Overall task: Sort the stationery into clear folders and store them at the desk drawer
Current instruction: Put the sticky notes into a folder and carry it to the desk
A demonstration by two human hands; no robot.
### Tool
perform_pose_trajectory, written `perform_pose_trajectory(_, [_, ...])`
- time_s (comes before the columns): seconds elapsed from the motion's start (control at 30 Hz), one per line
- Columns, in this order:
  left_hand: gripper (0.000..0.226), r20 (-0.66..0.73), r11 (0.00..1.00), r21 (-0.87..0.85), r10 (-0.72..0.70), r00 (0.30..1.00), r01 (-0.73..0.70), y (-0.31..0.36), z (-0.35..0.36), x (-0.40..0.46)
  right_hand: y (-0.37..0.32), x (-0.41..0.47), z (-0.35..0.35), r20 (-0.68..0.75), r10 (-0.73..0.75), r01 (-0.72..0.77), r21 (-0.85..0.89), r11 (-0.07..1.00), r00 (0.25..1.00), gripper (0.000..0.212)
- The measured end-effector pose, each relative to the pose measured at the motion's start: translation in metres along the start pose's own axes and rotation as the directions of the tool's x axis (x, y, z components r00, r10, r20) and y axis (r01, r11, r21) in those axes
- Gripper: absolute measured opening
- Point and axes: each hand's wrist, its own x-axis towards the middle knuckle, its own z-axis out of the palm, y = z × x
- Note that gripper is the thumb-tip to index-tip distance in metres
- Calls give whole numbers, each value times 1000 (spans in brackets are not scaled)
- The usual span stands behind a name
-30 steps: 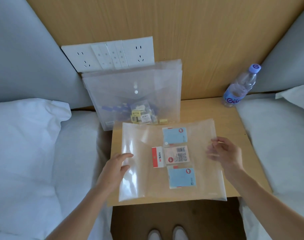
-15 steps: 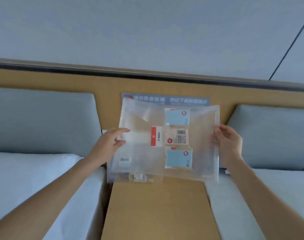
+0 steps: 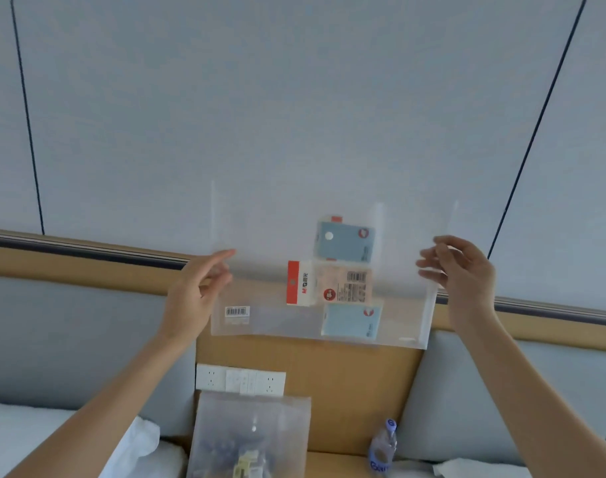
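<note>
Midframe, a glossy, see-through rectangular folder [image 3: 324,281] with flat card packets [image 3: 344,277] inside hangs upright, pinched at its side edges by the raised left hand [image 3: 194,294] and right hand [image 3: 461,270].

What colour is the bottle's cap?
Blue-purple: the bottle cap shows best, bottom right, in the head view.

Both arms were bare all way up to frame edge, no sleeves showing. Left hand [image 3: 194,298] and right hand [image 3: 463,270] had nothing on them: no rings, no watch, no bracelet that I could spot. Fingers [image 3: 429,262] slim, nails short and plain. Edges bit blurry tbh.
</note>
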Motion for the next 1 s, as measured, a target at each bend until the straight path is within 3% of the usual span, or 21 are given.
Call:
perform_pose_trajectory(0.17, [59,-57,999,-25,28,998,-29,6,-14,9,-13,-4,2,36,-82,82,4,997,996,17])
perform_pose_trajectory(0.5, [66,36,999,-27,-39,999,40,-16,11,-13,34,-13,-12,-25,68,-69,-35,997,997,14])
perform_pose_trajectory(0.67, [51,104,984,23,-181,978,179,-35,18,-38,77,-32,-11,-66,169,-173,-53,983,983,14])
perform_pose_trajectory(0.8, [39,130,921,58,-391,911,386,-61,22,-71,122,-52,-6,-83,276,-283,-89,955,958,12])
perform_pose_trajectory(1.0, [21,143,735,243,-672,726,633,-124,25,-160,224,-106,-1,-77,508,-514,-98,852,858,9])
